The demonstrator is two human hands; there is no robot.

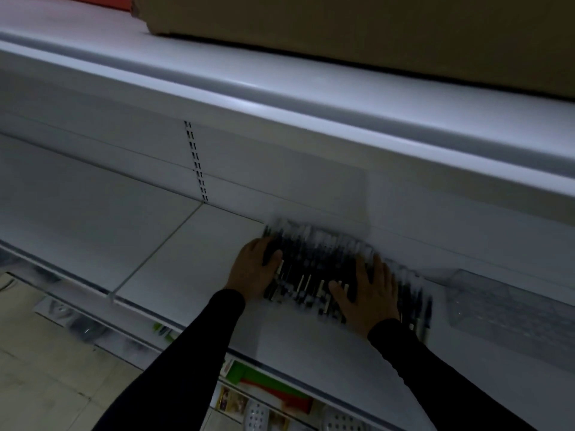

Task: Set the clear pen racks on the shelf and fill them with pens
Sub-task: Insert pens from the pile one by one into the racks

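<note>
A clear pen rack (pixel 311 259) packed with several black pens lies on the white shelf (pixel 186 244), blurred by motion. My left hand (pixel 253 269) grips its left end, thumb over the pens. My right hand (pixel 368 290) lies flat on top of the pens toward the rack's right side, fingers spread. More black pens (pixel 413 300) show to the right of that hand. Further right on the same shelf sits an empty clear pen rack (pixel 497 303).
An upper white shelf (pixel 280 98) overhangs with a brown cardboard box (pixel 373 26) on it. A slotted upright (pixel 196 160) marks the back panel. Below the shelf's front edge lie coloured packages (pixel 267 384) and a beige tiled floor (pixel 37 384).
</note>
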